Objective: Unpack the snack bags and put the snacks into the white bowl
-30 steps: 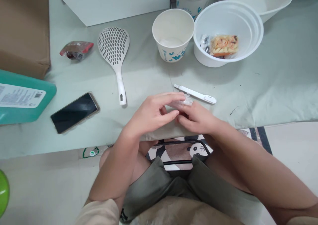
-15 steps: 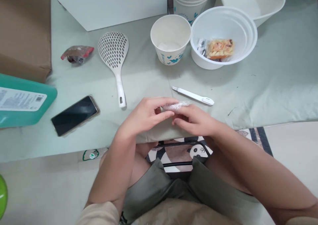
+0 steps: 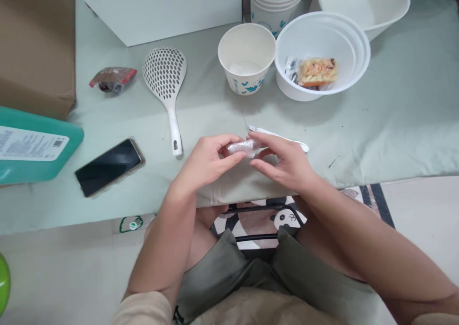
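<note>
Between the fingers and thumb of my left hand (image 3: pixel 215 160) is a small roundish packet in shiny clear plastic wrap (image 3: pixel 241 148). What is inside the wrap cannot be made out. My right hand (image 3: pixel 283 160) is at the packet's right end, its thumb and fingers spread apart; whether they touch the wrap is unclear. Just beyond the right hand, a slim white tool like a craft knife (image 3: pixel 300 146) lies on the table, partly covered by the fingers.
Farther back stand a paper cup (image 3: pixel 245 52) and a white bowl (image 3: pixel 358 69) holding packaged snacks. Left of my hands lie a slotted skimmer (image 3: pixel 167 76), a phone (image 3: pixel 109 167) and a red-edged packet (image 3: pixel 113 79). A green jug (image 3: pixel 68 138) is at the left edge.
My right hand's fingers have spread and shifted slightly away from the table's front edge, now overlapping the white tool. The wrapped packet has turned and shows more in my left fingers.
</note>
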`<state>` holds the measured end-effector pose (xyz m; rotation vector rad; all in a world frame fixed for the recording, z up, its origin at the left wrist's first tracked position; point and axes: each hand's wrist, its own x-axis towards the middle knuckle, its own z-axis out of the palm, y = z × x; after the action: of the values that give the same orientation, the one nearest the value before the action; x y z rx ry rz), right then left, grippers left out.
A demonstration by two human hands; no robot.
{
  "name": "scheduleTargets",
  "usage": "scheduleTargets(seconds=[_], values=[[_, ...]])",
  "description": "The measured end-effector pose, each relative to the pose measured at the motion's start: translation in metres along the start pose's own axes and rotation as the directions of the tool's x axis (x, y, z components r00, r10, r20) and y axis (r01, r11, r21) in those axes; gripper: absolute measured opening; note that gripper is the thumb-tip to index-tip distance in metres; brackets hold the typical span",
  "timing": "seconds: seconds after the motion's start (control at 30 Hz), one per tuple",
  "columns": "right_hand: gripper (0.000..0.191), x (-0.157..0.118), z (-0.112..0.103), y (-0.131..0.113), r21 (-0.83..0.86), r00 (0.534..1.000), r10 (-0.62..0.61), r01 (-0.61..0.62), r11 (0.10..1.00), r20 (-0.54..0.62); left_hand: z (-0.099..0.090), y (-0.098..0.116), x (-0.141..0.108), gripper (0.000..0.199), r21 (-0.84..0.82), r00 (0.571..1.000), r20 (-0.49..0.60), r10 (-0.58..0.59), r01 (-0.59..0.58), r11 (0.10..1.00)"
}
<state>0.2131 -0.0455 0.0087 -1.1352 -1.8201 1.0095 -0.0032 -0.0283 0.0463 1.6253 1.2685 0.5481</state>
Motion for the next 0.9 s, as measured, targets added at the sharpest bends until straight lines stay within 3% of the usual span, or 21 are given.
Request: scheduleTargets(seconds=[0.1, 0.27, 0.43, 0.5, 0.7, 0.8, 0.9], values=[[0.033, 0.001, 0.005, -0.001, -0.091, 0.996, 0.059, -0.065, 0.994, -0.062, 0.006, 0.001, 0.002, 0.027, -0.036, 0.999, 0.018, -0.038, 0.038, 0.999], [0.021, 0.004, 0.011, -0.005, -0.085, 0.967, 0.133, -0.155, 0.984, -0.216, 0.010, 0.002, 0.002, 0.027, -0.183, 0.990, 0.064, -0.128, 0.138, 0.973], [0.019, 0.006, 0.019, -0.008, -0.146, 0.910, 0.104, -0.175, 0.974, -0.400, 0.016, -0.001, 0.006, 0.025, -0.320, 0.984, -0.062, -0.168, 0.140, 0.937], [0.018, 0.008, 0.022, -0.009, -0.140, 0.908, 0.099, -0.169, 0.976, -0.408, 0.018, -0.002, 0.006, 0.022, -0.335, 0.981, -0.118, -0.153, 0.106, 0.936], [0.016, 0.018, 0.032, -0.009, 0.058, 0.899, 0.204, -0.197, 0.979, -0.387, 0.016, 0.000, 0.005, 0.025, -0.316, 0.982, -0.142, -0.122, 0.072, 0.946], [0.026, 0.023, 0.039, -0.010, 0.217, 0.912, 0.252, -0.188, 0.958, -0.323, 0.012, -0.003, 0.005, 0.027, -0.370, 0.977, -0.182, -0.108, 0.034, 0.928], [0.031, 0.026, 0.042, -0.011, 0.350, 0.938, 0.283, -0.201, 0.915, -0.200, 0.004, -0.005, 0.004, 0.028, -0.411, 0.979, -0.157, -0.127, 0.052, 0.910]])
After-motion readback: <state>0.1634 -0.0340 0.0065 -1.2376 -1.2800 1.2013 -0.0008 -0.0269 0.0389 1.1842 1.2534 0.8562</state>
